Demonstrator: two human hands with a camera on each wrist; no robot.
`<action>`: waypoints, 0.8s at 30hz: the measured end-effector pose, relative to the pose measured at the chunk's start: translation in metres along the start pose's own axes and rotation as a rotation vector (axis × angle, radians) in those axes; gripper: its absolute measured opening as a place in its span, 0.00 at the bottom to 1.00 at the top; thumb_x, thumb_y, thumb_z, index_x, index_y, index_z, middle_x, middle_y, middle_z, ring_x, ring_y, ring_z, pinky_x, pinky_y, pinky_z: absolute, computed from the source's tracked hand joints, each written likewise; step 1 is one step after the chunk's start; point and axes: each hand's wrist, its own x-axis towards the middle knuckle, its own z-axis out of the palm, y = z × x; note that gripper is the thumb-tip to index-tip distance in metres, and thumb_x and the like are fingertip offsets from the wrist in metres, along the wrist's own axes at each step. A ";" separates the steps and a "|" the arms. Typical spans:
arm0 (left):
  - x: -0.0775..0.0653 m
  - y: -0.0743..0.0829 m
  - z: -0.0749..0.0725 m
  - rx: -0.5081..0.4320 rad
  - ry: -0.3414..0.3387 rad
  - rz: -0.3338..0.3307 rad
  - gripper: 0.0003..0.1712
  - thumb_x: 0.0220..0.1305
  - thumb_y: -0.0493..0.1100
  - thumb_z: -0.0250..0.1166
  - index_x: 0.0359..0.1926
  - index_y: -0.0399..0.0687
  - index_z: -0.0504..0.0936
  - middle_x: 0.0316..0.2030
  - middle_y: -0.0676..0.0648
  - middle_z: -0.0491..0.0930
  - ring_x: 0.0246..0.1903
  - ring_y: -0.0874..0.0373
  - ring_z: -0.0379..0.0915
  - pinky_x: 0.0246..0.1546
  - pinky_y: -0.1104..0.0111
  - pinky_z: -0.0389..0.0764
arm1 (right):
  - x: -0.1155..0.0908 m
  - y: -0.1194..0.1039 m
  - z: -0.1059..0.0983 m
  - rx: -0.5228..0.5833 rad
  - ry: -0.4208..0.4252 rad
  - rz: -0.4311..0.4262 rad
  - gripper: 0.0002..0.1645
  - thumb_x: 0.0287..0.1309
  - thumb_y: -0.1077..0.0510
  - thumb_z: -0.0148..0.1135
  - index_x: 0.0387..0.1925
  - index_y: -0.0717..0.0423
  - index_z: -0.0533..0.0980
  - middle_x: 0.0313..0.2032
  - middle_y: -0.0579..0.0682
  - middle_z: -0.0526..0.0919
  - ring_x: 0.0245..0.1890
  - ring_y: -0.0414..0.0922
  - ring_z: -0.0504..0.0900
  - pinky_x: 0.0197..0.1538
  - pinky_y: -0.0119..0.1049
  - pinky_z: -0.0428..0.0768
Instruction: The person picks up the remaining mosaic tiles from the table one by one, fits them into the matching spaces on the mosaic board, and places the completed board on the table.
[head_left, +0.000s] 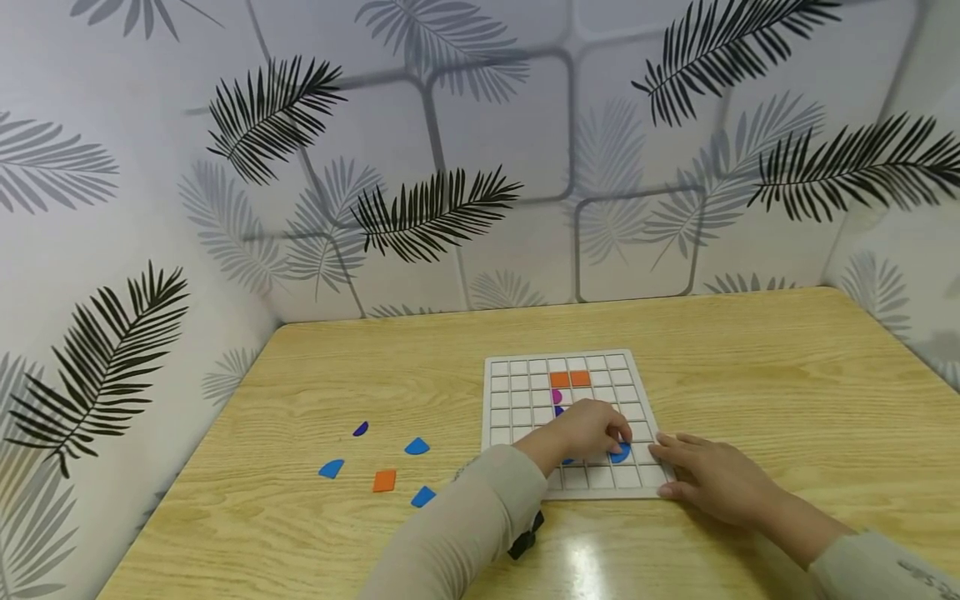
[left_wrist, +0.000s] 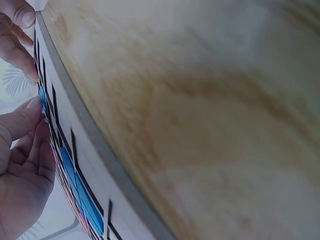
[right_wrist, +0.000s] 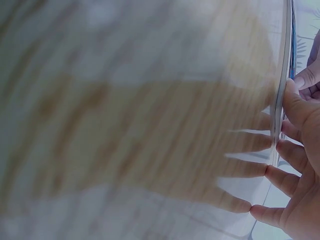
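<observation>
A white board (head_left: 501, 421) with a grid of squares lies on the table. My left hand (head_left: 588, 429) reaches over it, thumb and fingertips pinching a blue piece with a curved edge (head_left: 620, 453) at a square in the lower right part. The left wrist view shows the thumb on that piece close against the board. Another blue piece (left_wrist: 80, 192) lies on the grid, partly hidden by the left hand in the head view. With fingers spread, my right hand (head_left: 712, 479) touches the board's right edge, its fingertips and thumb resting at the rim.
Two orange squares (head_left: 570, 379) and a magenta half-round piece (head_left: 557, 397) sit on the grid. Left of the board lie blue quarter-round pieces (head_left: 417, 447), an orange square (head_left: 384, 481) and a purple half-round piece (head_left: 361, 428). A patterned wall (head_left: 510, 250) stands behind the table.
</observation>
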 end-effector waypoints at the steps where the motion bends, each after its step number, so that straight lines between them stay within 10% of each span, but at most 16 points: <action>1: 0.000 0.000 0.000 -0.004 0.000 0.000 0.08 0.54 0.40 0.61 0.36 0.52 0.80 0.26 0.59 0.72 0.28 0.69 0.65 0.31 0.81 0.64 | 0.000 0.000 0.000 0.002 -0.001 0.003 0.32 0.48 0.42 0.56 0.49 0.59 0.72 0.51 0.59 0.70 0.49 0.60 0.68 0.45 0.55 0.66; 24: -0.015 -0.011 -0.007 -0.133 0.066 -0.010 0.10 0.57 0.43 0.58 0.41 0.47 0.77 0.31 0.57 0.75 0.31 0.69 0.68 0.33 0.79 0.68 | 0.000 0.000 0.002 -0.014 0.024 -0.012 0.31 0.47 0.43 0.58 0.48 0.59 0.73 0.50 0.60 0.71 0.48 0.60 0.69 0.44 0.55 0.67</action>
